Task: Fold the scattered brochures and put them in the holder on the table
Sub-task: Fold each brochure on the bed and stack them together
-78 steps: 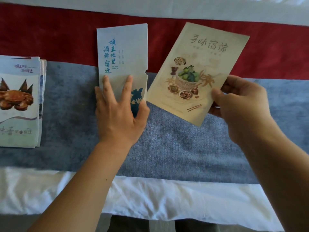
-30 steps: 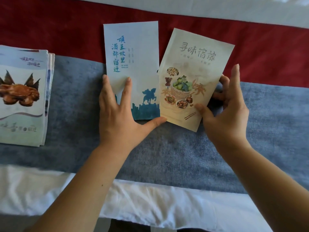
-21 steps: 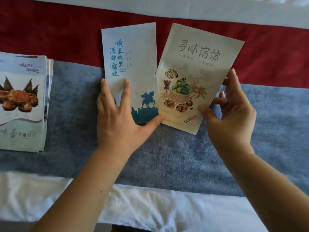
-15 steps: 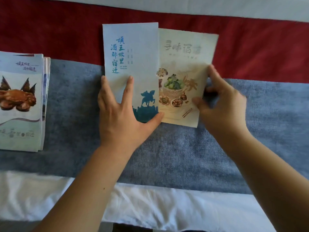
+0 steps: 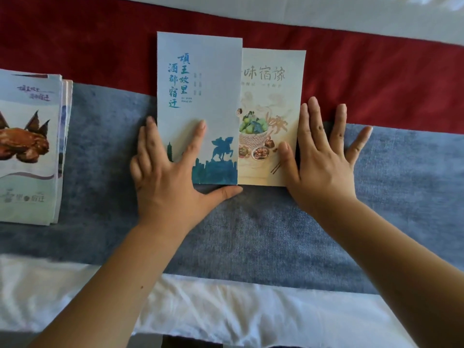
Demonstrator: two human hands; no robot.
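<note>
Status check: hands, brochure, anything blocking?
Left hand flat on blue sleeve. Right hand open, thumb on beige brochure. Brochure partway under sleeve's right edge. Nothing blocking; brochure stack lies off left.

— Type of premises?
— Hotel guest room, I judge. Before me lies white bed linen [image 5: 226, 310] with a red and grey-blue runner [image 5: 251, 234] across it.
— Further evidence?
— A stack of tourist brochures [image 5: 27, 146] on my left, with a food cover on top.

Your blue brochure [image 5: 213, 96] and cream brochure [image 5: 272, 172] are matt paper; the grey runner [image 5: 251, 234] under them is rough cloth.
</note>
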